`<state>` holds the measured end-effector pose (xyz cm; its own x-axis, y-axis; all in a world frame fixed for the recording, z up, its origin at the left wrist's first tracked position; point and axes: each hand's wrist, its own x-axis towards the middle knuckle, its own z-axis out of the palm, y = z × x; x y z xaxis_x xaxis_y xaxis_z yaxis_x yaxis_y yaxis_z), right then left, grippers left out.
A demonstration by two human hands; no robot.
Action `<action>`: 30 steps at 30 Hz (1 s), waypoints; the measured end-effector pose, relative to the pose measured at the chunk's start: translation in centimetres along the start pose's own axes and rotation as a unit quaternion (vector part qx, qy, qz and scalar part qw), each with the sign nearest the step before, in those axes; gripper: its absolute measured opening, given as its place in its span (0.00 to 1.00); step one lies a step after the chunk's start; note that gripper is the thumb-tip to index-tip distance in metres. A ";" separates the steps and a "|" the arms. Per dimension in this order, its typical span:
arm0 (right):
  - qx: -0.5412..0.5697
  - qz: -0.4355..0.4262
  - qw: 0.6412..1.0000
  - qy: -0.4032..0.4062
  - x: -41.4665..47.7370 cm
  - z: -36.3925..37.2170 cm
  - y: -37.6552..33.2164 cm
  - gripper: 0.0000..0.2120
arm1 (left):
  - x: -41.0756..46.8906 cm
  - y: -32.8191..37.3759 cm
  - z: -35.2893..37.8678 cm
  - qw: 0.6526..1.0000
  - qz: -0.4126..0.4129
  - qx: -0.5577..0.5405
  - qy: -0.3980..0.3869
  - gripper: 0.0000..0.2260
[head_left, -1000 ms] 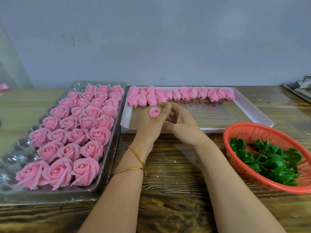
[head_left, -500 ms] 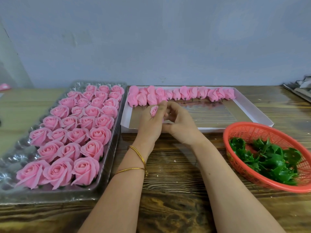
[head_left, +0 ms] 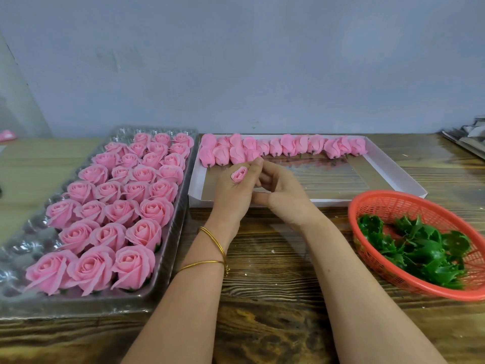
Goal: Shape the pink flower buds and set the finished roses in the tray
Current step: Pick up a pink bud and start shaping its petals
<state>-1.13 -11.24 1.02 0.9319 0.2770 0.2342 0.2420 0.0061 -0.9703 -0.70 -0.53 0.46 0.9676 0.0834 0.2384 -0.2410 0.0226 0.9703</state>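
A small pink flower bud [head_left: 239, 174] sits in my left hand [head_left: 233, 191], whose fingers curl around it above the near edge of the white box [head_left: 393, 169]. My right hand [head_left: 282, 193] is right beside it, fingers curled and touching the left hand; I cannot tell whether it touches the bud. A row of unshaped pink buds [head_left: 283, 148] lies along the far side of the white box. The clear plastic tray [head_left: 168, 279] on the left holds several finished pink roses [head_left: 123, 206] in rows.
A red plastic basket [head_left: 380, 203] with green leaf calyxes [head_left: 414, 245] stands at the right on the wooden table [head_left: 275, 298]. Some grey objects [head_left: 469, 135] lie at the far right edge. A blue-grey wall stands behind the table.
The bud has turned in my left hand: half a second ago it was half hidden by the fingers, now its spiral face shows again. Both hands stay in the same place.
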 end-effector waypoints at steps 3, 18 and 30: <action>-0.031 0.000 0.999 0.018 0.1 0.0 0.0 0.22 | 0.1 0.0 0.1 1.000 -0.019 -0.014 0.014 0.22; -0.007 0.026 1.000 0.010 -0.1 -0.2 -0.2 0.24 | 0.1 -0.1 -0.1 1.000 -0.023 0.014 -0.010 0.12; -0.002 0.029 0.991 0.129 0.3 0.2 -0.6 0.22 | 0.5 -0.6 0.1 0.985 0.077 0.150 0.036 0.18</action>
<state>-1.09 -10.99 1.68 0.9823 0.0227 0.1861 0.1863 -0.0065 -0.9825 -0.09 -0.61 0.04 0.9105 0.1333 0.3914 -0.3419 -0.2895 0.8940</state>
